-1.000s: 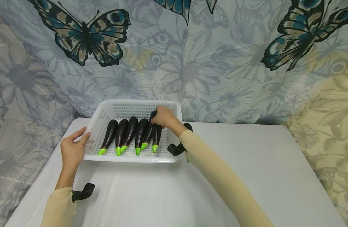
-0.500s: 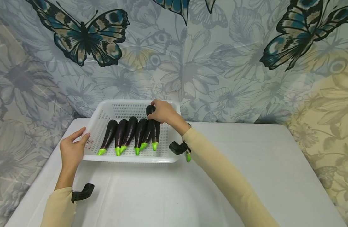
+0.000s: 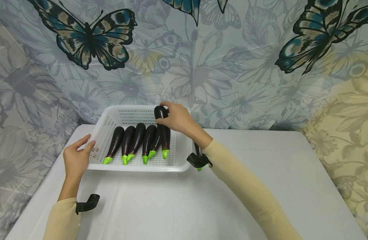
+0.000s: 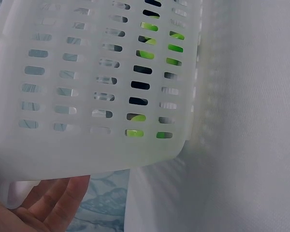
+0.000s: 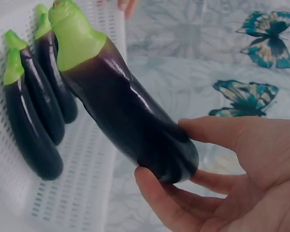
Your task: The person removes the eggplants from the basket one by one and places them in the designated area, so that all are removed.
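Note:
A white perforated plastic basket (image 3: 136, 169) stands toward the back left of the table. My left hand (image 3: 77, 156) grips its left rim, and in the left wrist view the fingers (image 4: 67, 198) curl under that rim. My right hand (image 3: 181, 117) holds an eggplant (image 3: 165, 138) by its thick dark end, between thumb and fingers. In the right wrist view the held eggplant (image 5: 130, 106) is tilted, green cap upward in the picture. Several more eggplants (image 3: 115, 142) lie side by side in the basket, green caps toward the front.
Another eggplant (image 3: 197, 149) lies on the table to the right of the basket, partly covered by the right wrist's black camera mount (image 3: 199, 160). A white cloth covers the table (image 3: 160, 206). Behind hangs a butterfly-patterned fabric (image 3: 202, 80).
My right hand has lifted the thick end of the rightmost eggplant in the basket and moved up and slightly right. My left hand and the basket have stayed in place.

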Motion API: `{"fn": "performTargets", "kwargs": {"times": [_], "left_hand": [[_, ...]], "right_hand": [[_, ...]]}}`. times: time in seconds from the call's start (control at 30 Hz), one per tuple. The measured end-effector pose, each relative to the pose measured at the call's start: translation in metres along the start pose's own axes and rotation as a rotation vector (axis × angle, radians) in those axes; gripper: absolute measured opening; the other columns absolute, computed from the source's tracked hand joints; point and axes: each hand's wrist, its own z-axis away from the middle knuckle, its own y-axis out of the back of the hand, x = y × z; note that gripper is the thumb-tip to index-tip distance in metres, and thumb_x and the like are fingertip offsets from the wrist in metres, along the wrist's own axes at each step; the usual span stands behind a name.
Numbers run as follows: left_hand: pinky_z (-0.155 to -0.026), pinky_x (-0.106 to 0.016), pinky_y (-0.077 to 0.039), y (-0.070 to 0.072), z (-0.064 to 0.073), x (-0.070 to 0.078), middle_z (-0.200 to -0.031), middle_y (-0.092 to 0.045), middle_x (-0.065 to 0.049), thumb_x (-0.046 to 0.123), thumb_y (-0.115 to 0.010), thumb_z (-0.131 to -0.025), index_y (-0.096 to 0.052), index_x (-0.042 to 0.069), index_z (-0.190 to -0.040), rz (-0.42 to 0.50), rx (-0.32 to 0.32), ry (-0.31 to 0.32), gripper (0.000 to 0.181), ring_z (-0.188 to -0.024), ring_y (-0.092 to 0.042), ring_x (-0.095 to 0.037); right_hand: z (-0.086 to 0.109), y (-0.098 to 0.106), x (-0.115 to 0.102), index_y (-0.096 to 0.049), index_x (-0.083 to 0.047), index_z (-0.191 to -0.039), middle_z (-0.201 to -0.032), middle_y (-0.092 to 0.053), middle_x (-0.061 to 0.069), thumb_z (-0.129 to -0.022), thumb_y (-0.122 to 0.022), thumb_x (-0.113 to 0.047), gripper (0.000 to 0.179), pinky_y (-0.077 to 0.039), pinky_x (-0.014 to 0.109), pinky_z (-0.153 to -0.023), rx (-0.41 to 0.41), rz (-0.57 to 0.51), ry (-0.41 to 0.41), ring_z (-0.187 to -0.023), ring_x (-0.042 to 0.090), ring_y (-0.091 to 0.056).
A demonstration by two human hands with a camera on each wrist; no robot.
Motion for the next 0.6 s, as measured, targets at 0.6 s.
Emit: {"fn": "performTargets", "kwargs": {"times": [0.6], "left_hand": [[-0.049, -0.012, -0.045, -0.001, -0.002, -0.002, -0.120, -0.063, -0.027, 0.023, -0.064, -0.096, -0.061, 0.008, -0.133, 0.020, 0.012, 0.002, 0.040, -0.057, -0.054, 0.017]], "right_hand": [[0.019, 0.043, 0.029, -0.030, -0.014, -0.154, -0.140, -0.052, 0.016, -0.091, -0.071, -0.026, 0.076, -0.055, 0.037, -0.079, 0.059, -0.299, -0.009, -0.087, 0.027, -0.070]]}}
